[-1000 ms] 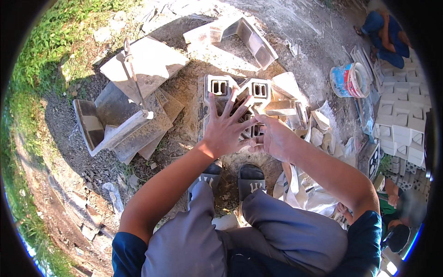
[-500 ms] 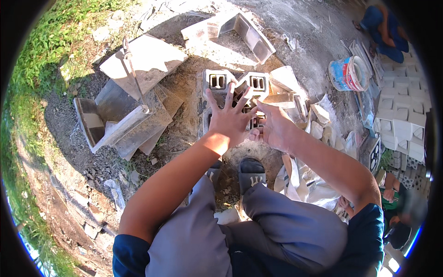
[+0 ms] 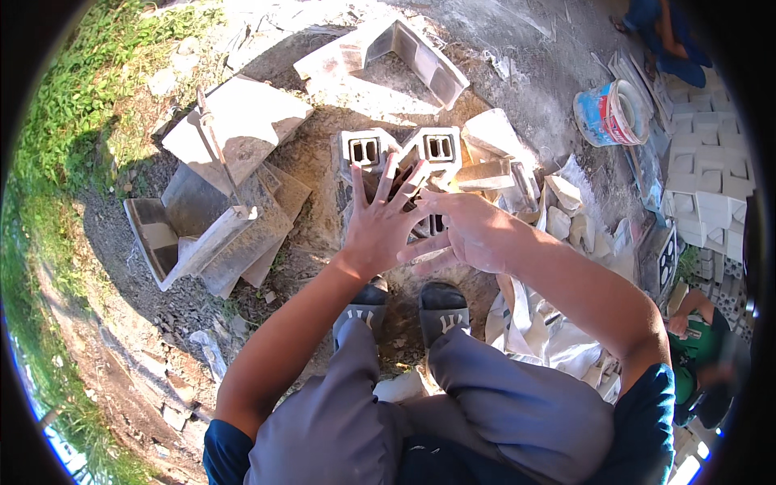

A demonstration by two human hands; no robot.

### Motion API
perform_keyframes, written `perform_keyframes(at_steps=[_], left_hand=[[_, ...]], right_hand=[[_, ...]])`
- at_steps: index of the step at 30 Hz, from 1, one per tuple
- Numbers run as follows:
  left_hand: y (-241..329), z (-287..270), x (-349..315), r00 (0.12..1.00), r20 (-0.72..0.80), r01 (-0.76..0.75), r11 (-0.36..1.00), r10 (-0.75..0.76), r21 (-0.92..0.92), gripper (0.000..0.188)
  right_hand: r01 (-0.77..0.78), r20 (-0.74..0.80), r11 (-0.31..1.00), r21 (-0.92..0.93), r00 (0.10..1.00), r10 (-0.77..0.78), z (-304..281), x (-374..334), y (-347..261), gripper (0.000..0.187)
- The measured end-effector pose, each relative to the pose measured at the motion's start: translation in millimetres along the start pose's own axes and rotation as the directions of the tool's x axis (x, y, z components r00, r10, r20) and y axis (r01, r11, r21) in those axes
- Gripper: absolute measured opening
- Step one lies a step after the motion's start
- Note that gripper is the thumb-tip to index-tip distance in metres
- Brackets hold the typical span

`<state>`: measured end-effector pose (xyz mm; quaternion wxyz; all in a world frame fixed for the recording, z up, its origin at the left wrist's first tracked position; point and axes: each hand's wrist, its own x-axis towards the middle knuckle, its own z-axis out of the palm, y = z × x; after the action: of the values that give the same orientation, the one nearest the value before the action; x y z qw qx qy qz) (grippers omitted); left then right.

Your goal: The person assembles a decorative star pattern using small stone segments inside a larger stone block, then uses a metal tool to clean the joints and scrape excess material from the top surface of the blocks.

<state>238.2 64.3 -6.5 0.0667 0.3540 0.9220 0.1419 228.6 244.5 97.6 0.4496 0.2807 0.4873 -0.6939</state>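
Holds left hand (image 3: 376,236) splayed over hollow concrete blocks (image 3: 440,163) | holds right hand (image 3: 477,230) just beside | has both grips released

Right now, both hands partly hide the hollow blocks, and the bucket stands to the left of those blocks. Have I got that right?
Not quite: the bucket stands to the right of the hollow blocks, as the head view shows. The left hand and right hand do partly hide them.

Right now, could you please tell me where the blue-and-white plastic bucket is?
In the head view, the bucket is at upper right, left of the stacked pale grey blocks and beyond the bare right hand.
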Motion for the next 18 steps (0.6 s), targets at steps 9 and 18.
perform_keyframes(at_steps=[9, 18], left_hand=[[-4.9, -7.0, 0.0, 1.0, -0.009, -0.022, 0.998, 0.021, -0.057, 0.09], [-3.2, -2.3, -1.2, 1.0, 0.02, 0.021, 0.995, -0.02, -0.1, 0.083]], right_hand=[[0.209, 0.265, -0.168, -0.963, 0.64, -0.722, -64.4, 4.0, 45.5, 0.04], [-0.018, -0.112, 0.156, -0.988, 0.774, -0.623, -88.1, 47.3, 80.3, 0.092]])
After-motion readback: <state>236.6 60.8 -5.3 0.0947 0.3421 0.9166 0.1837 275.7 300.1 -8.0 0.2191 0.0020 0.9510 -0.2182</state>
